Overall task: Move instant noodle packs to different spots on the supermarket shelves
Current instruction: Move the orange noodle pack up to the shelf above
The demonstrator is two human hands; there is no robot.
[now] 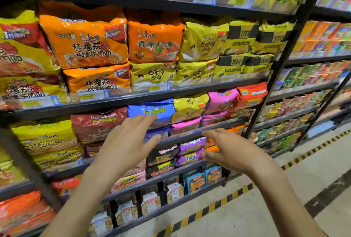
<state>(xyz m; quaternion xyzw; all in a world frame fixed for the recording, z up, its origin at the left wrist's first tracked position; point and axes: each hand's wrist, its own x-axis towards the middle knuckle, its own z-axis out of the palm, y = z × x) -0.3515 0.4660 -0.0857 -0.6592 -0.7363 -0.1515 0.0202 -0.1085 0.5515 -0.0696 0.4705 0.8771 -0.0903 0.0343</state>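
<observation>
Both hands are open and empty in front of the shelves. The left hand has its fingertips at the lower face of the blue noodle pack, which lies long side along the shelf's front edge. The right hand hovers lower and farther off, so the left looks likelier to reach it first.

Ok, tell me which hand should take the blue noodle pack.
Probably left. The left hand is open with its fingertips right in front of the blue noodle pack. The right hand, also empty, sits lower and further right, near the purple packs.
</observation>
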